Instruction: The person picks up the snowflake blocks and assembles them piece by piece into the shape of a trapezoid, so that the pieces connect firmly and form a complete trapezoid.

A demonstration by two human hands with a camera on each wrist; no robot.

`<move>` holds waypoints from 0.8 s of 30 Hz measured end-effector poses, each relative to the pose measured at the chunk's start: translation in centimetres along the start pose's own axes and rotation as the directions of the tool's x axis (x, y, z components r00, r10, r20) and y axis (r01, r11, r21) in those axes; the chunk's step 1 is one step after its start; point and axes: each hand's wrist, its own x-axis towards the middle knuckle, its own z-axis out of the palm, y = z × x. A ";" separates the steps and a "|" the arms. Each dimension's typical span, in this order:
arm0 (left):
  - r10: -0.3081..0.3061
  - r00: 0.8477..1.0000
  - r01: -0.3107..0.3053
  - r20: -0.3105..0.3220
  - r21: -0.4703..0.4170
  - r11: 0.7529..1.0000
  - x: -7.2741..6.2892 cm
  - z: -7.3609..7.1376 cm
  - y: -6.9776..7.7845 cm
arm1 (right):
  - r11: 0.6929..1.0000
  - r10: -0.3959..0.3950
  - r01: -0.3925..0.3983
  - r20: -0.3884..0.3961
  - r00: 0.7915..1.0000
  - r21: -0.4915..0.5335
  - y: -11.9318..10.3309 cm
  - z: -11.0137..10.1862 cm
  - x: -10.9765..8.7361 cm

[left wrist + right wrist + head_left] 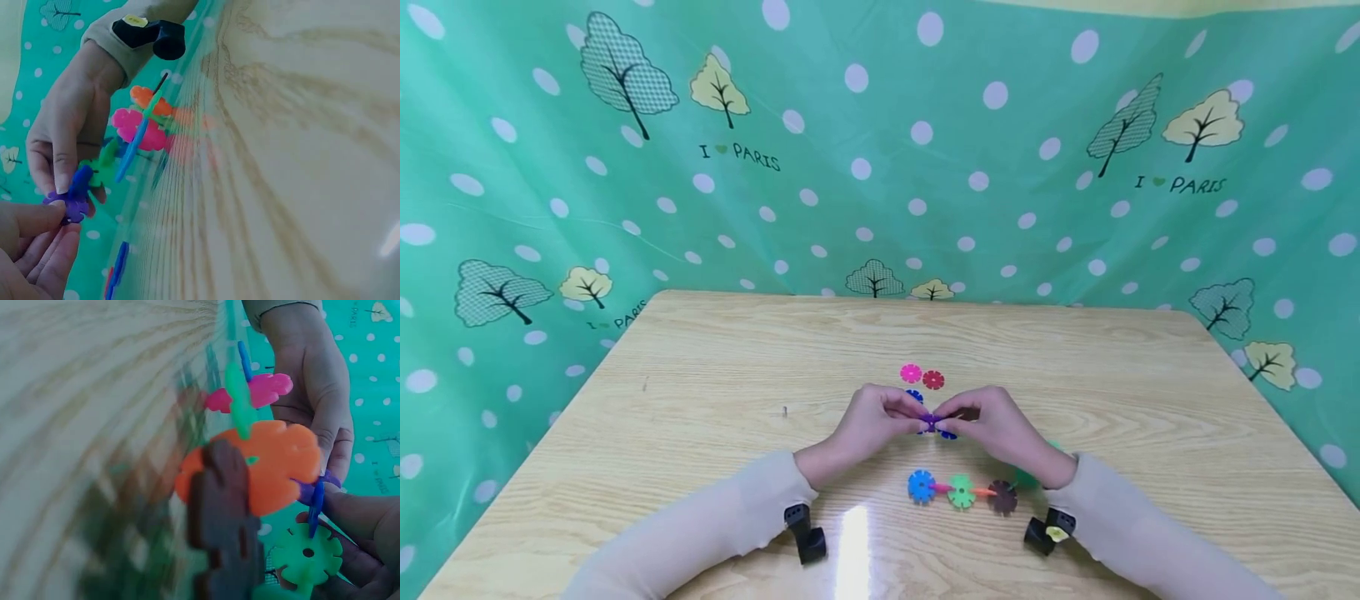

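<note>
Both hands meet over the table, their fingertips pinching a small purple slotted disc (931, 422). The left hand (880, 421) grips it from the left, and the right hand (992, 425) from the right. A dark blue disc (81, 181) stands at an angle against the purple one in the left wrist view, seemingly slotted into it. Fingers hide much of the joint. Close by in the right wrist view is a light green disc (307, 553); whether it touches the blue disc I cannot tell.
Nearer the person lies a chain of joined discs: light blue (921, 486), pink, green (961, 492), orange and brown (1002, 497), with green pieces partly under the right wrist. Beyond the hands lie a pink disc (911, 373), a red disc (933, 380) and a blue disc (913, 395).
</note>
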 end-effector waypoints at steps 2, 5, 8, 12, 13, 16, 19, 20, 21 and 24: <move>-0.019 1.000 0.019 0.011 -0.009 1.000 0.1 -0.2 -0.1 | 1.000 0.003 -0.003 -0.002 1.000 0.002 -0.1 0.0 0.0; -0.057 0.998 0.058 0.036 -0.023 0.998 0.3 -0.8 -0.4 | 1.000 0.006 -0.007 -0.017 1.000 -0.015 0.0 0.0 0.0; -0.087 0.995 0.088 0.050 -0.011 0.996 0.7 -1.8 -0.7 | 0.999 0.013 -0.014 -0.031 0.999 -0.038 0.2 -0.1 0.0; -0.107 0.994 0.105 0.031 0.057 0.993 1.8 -3.2 -1.0 | 0.998 0.017 -0.019 -0.036 0.999 -0.064 0.4 -0.5 0.1; -0.106 0.994 0.104 0.021 0.081 0.991 2.2 -3.6 -1.0 | 0.997 0.019 -0.021 -0.037 0.999 -0.070 0.4 -0.6 0.1; -0.100 0.995 0.099 -0.005 0.143 0.985 3.6 -4.3 -1.3 | 0.996 0.030 -0.032 -0.036 0.999 -0.080 0.4 -0.7 0.2; -0.112 0.994 0.113 -0.017 0.188 0.976 5.0 -4.7 -1.7 | 0.995 0.039 -0.042 -0.031 0.999 -0.090 0.5 -0.7 0.3; -0.119 0.993 0.120 -0.018 0.195 0.973 5.4 -4.8 -1.8 | 0.995 0.037 -0.039 -0.027 0.999 -0.092 0.6 -0.7 0.4; -0.135 0.991 0.136 -0.021 0.200 0.970 5.7 -4.7 -1.9 | 0.995 0.034 -0.036 -0.025 0.999 -0.097 0.6 -0.7 0.4; -0.135 0.991 0.137 -0.022 0.243 0.960 6.5 -4.6 -2.2 | 0.994 0.014 -0.016 -0.017 1.000 -0.113 0.9 -0.7 0.4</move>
